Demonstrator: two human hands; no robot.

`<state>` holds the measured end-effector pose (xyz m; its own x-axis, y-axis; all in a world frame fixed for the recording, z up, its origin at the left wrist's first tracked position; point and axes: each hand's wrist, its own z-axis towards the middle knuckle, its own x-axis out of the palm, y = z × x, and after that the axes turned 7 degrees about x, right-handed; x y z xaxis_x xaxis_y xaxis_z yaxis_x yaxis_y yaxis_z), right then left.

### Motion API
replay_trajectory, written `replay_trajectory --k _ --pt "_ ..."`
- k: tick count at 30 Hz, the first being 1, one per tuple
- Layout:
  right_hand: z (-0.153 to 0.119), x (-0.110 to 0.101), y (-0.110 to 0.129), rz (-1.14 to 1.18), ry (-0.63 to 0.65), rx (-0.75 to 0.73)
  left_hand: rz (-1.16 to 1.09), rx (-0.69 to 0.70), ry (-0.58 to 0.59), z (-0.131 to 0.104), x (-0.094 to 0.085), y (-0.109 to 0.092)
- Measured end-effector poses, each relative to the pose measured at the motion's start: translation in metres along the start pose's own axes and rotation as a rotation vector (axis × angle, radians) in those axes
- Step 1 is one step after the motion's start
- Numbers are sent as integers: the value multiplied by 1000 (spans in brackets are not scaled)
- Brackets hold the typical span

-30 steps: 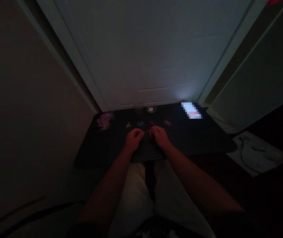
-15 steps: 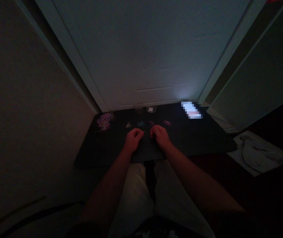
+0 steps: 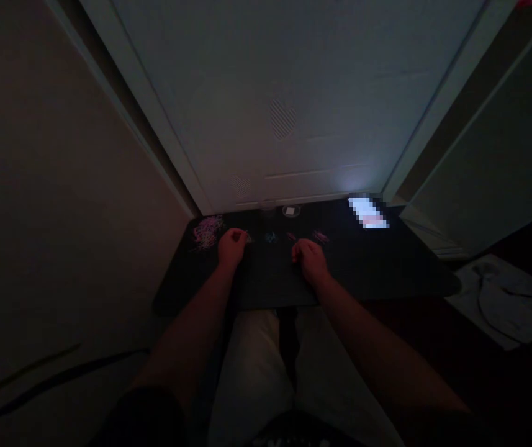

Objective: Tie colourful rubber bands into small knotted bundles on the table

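Note:
My left hand (image 3: 232,247) is closed in a pinch at the small pale pile (image 3: 248,238), covering part of it. Whatever sits between its fingertips is too small and dark to make out. Left of that hand lies a large tangled heap of thin pink, purple and whitish pieces (image 3: 206,233). My right hand (image 3: 310,257) rests low over the tabletop with curled fingers, and their contents are hidden. Just beyond it are a small reddish-pink pile (image 3: 291,236) and a pink pile (image 3: 321,236). A small bluish pile (image 3: 270,237) lies between both hands.
The dark table (image 3: 266,282) stands against a pale panel (image 3: 228,93) with heart patterns. Along its back edge are a clear cup-like container (image 3: 268,208) and a round dish with a white square (image 3: 290,212). A lit, pixelated screen (image 3: 368,212) lies at the back right.
My left hand has moved left and away from my right, from the bluish pile to the pale one. My right hand stays near the reddish-pink pile. The whole view has shifted slightly.

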<state>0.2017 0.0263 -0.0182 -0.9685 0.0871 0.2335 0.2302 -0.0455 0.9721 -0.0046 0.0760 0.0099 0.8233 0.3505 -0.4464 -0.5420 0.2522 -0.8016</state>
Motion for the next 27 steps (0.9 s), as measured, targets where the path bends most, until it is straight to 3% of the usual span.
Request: replay_trajectory --k 7,11,16,20,23,27 --pt "-4 0 6 -70 37 -22 336 105 126 0 4 18" --pt "-6 0 7 -85 67 -26 329 108 111 -3 4 17" --pt "-6 0 8 -126 72 -3 381 71 173 -4 0 15" --pt "-7 -1 7 -138 56 -5 319 32 89 -7 -4 13" --pt "-8 -1 7 -163 58 -6 232 -11 32 -15 -11 12" --pt "-9 -1 7 -215 61 -23 229 -3 111 -36 -27 16"
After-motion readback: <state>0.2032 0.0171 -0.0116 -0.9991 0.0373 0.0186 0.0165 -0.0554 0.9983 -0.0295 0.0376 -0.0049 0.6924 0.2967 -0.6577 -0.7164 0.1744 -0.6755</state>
